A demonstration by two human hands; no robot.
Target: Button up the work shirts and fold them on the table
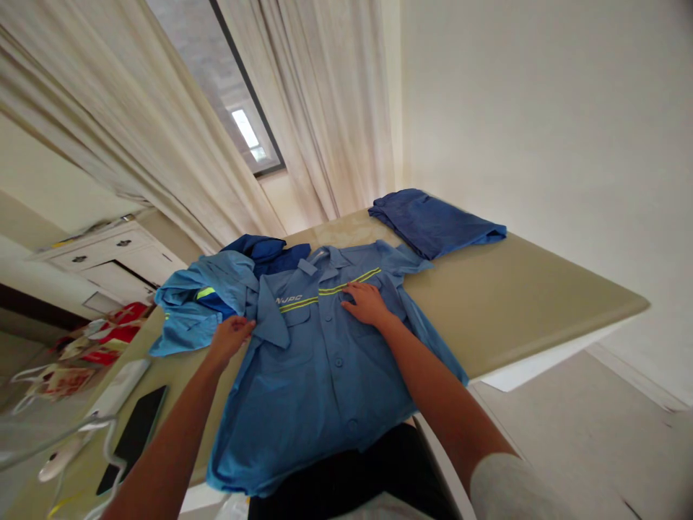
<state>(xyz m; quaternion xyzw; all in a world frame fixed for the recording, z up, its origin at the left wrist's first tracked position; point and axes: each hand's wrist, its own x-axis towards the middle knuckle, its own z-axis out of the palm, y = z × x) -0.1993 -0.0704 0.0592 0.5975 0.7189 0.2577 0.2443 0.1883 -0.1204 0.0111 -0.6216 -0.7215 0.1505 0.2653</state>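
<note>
A light blue work shirt (319,368) with yellow reflective stripes lies spread front-up on a beige table (520,289). My right hand (367,303) rests flat on its chest near the stripe, fingers stretched out. My left hand (230,338) is at the shirt's left shoulder seam, fingers curled as if pinching the cloth, though what they hold is hard to make out. The shirt's hem hangs over the table's near edge.
A crumpled pile of light and dark blue garments (216,289) lies left of the shirt. A folded dark blue garment (433,220) sits at the table's far side. A dark phone (133,437) and white cable lie at left. Curtains and a white cabinet (116,260) stand beyond.
</note>
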